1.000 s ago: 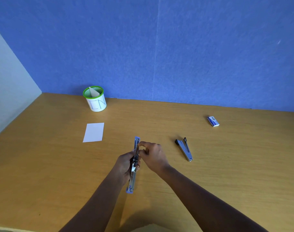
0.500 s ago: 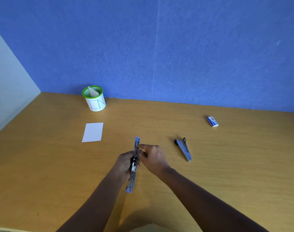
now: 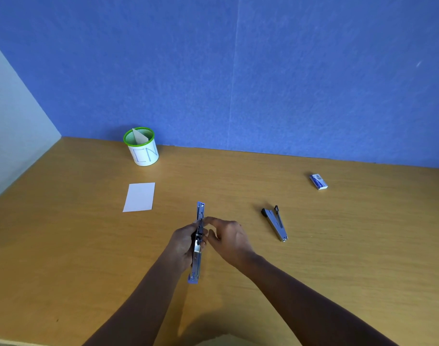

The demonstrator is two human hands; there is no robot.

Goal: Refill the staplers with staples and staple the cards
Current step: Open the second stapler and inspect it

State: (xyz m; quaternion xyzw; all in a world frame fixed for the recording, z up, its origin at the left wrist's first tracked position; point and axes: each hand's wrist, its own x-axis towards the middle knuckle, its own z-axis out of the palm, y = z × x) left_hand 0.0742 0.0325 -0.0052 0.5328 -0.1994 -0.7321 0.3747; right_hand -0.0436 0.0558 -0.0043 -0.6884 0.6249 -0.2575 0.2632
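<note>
- Your left hand (image 3: 182, 242) grips the blue stapler (image 3: 196, 260), swung open flat and held just above the desk (image 3: 338, 245).
- Your right hand (image 3: 229, 239) has thumb and forefinger at its far half; I can't tell whether they pinch a staple strip.
- Watch it: a strip seated crooked could jam or snap on closing.
- A loose left grip could let the halves snap onto your fingertips.
- On the wooden desk: grey stapler (image 3: 276, 223) open at right, staple box (image 3: 318, 181) beyond it, white card (image 3: 139, 196) at left, green-rimmed cup (image 3: 142, 148) by the blue wall (image 3: 263, 71).

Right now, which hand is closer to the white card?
Left. The left hand grips the blue stapler on the white card's side; the right hand sits across the stapler, farther away.
</note>
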